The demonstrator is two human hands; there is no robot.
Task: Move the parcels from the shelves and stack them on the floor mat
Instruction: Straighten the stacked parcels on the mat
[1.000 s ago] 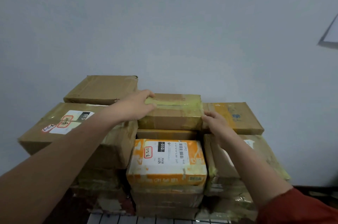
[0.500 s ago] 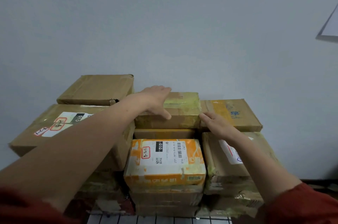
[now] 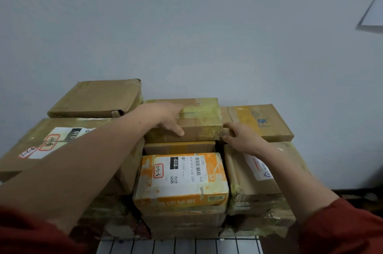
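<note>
A white gridded floor mat lies nearest, apparently carrying the parcel stack. An orange-labelled parcel faces front. Above and behind it, on the top tier, sits the taped parcel, backed by a grey wall. The left hand grips this parcel, fingers over the top and thumb on the front face. The right hand sets bent fingers against its right end; whether that grip closes cannot be told.

Step in hand: seating this parcel. The next move probably calls for squaring it, then letting go. Compared with a second ago, the left hand has shifted from the left end onto the top.
</note>
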